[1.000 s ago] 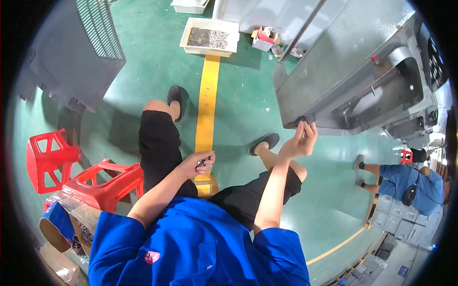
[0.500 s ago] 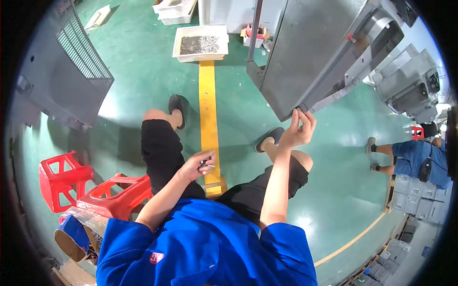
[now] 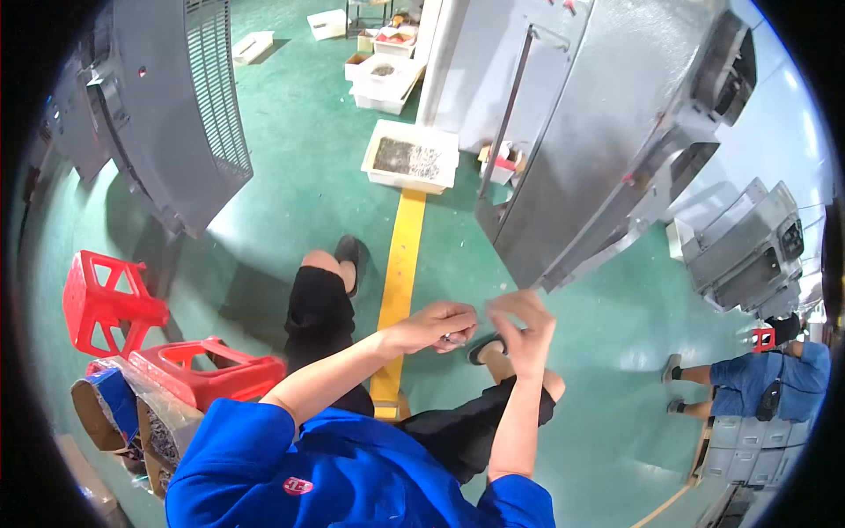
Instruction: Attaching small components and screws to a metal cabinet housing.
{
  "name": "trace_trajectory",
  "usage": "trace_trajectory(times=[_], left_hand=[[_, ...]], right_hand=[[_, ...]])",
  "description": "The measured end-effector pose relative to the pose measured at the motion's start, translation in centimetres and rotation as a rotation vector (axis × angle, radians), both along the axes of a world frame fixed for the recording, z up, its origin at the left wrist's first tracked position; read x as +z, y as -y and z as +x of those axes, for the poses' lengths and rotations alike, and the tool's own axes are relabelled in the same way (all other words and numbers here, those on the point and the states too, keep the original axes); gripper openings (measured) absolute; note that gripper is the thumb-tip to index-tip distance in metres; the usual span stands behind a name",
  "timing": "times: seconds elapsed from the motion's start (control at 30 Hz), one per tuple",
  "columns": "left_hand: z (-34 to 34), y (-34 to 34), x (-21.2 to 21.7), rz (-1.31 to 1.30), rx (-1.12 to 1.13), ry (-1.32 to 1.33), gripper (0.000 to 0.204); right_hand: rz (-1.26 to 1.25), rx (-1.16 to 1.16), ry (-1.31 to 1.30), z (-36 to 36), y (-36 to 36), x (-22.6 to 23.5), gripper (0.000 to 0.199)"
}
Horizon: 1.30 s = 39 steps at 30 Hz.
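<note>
I see my left hand half closed, its fingers curled around some small dark parts, probably screws, but they are too small to tell. My right hand is just beside it, the fingers spread and bent toward the left palm; whether it pinches anything I cannot tell, because the picture is blurred there. Both hands are in the air above my knees, over the green floor.

Just above the hands is the lower corner of a big grey metal panel, which leans up to the right. A yellow line on the floor passes under the left hand. At the far end of this line stands a white tray full of small dark pieces.

My worry: the parts sit loosely in a half-closed palm. If the right fingers pick badly, one can slip out, fall to the floor and roll away under the panel.
</note>
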<state>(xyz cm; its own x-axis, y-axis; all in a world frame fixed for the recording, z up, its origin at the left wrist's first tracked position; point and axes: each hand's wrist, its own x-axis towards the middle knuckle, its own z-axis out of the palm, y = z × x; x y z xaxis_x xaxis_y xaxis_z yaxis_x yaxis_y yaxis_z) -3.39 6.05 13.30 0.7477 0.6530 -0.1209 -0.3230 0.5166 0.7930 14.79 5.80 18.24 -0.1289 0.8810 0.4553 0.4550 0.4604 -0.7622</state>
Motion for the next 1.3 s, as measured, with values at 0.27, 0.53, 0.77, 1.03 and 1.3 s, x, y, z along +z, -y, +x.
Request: trace_trajectory(times=[0.27, 0.53, 0.77, 1.03, 1.3], left_hand=[[0.4, -1.6, 3.4, 0.180, 0.052, -0.086, 0.026], [0.0, -4.7, 2.7, 0.136, 0.340, -0.034, 0.023], [0.8, -7.1, 2.8, 0.167, 0.404, -0.018, 0.048], [0.3, -6.2, 2.0, 0.243, 0.341, -0.146, 0.055], [-0.9, -5.0, 1.5, 0.274, 0.407, -0.163, 0.053]], right_hand=[[-0.179, 0.291, 0.257, 0.3, -1.8, 6.9, 0.020], [0.345, 0.066, 0.378, 1.0, -8.4, 17.3, 0.017], [0.899, -0.175, 0.073, -0.9, -16.1, 28.2, 0.009], [1.112, -0.292, 0.424, -3.5, -17.1, 30.9, 0.010], [1.303, -0.281, 0.655, -6.2, -17.4, 31.6, 0.009]])
